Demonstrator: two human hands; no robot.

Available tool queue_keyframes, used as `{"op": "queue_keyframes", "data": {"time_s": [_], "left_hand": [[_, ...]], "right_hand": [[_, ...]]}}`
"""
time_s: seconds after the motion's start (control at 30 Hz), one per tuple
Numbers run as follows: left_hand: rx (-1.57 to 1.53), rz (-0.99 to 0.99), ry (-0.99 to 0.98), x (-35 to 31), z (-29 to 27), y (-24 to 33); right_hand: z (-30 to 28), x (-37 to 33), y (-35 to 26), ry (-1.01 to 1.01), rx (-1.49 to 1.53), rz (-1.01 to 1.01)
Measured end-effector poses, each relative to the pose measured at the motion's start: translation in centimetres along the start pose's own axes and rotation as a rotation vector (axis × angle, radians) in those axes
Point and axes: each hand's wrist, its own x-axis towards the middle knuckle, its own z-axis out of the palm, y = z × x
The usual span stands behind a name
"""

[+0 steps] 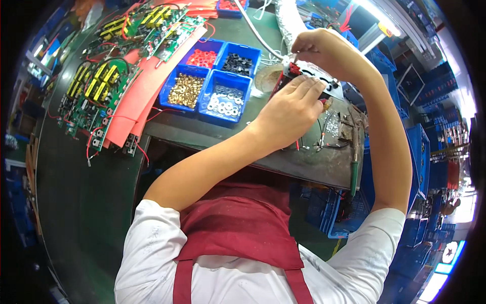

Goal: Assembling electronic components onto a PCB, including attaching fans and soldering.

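My left hand (294, 109) lies over a small unit with a white panel (334, 90), its fingers together and pressed on the near side. Black parts sit along the panel, and red parts (294, 68) show at its far left end. Above that end, my right hand (320, 46) is bent down with the fingers curled in a pinch. Whatever is between those fingertips is too small to make out. The unit's body is mostly hidden behind my left hand. Just behind the unit stands a round, tape-like roll (267, 80).
Left of my hands, blue bins (216, 117) hold brass fittings, washers, red parts and black parts. Green circuit boards (115, 96) lie on salmon sheets (125, 124). Pliers (321, 143) and a green-handled tool (354, 175) rest at the bench's right. A pale flexible duct (288, 23) rises behind.
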Motion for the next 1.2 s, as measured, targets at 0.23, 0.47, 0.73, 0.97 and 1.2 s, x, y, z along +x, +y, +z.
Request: {"op": "queue_keyframes", "data": {"time_s": [0.23, 0.47, 0.73, 0.97, 1.2], "left_hand": [[0.022, 0.021, -0.034, 0.2, 0.5, -0.7], [0.046, 0.020, -0.070, 0.5, 0.8, -0.8], [0.066, 0.019, -0.050, 0.7, 1.1, -1.1], [0.020, 0.012, -0.023, 0.7, 1.2, -1.0], [0.007, 0.008, -0.025, 0.8, 1.3, -1.0]], "right_hand": [[-1.2, 1.3, -0.8, -0.112, -0.093, 0.071], [-1.1, 1.2, -1.4, -0.076, -0.093, 0.114], [-2.1, 0.4, -1.9, -0.012, 0.129, 0.396], [-1.2, -0.4, -0.2, -0.029, 0.403, 0.335], [0.1, -1.0, 0.2, 0.174, 0.381, 0.250]]}}
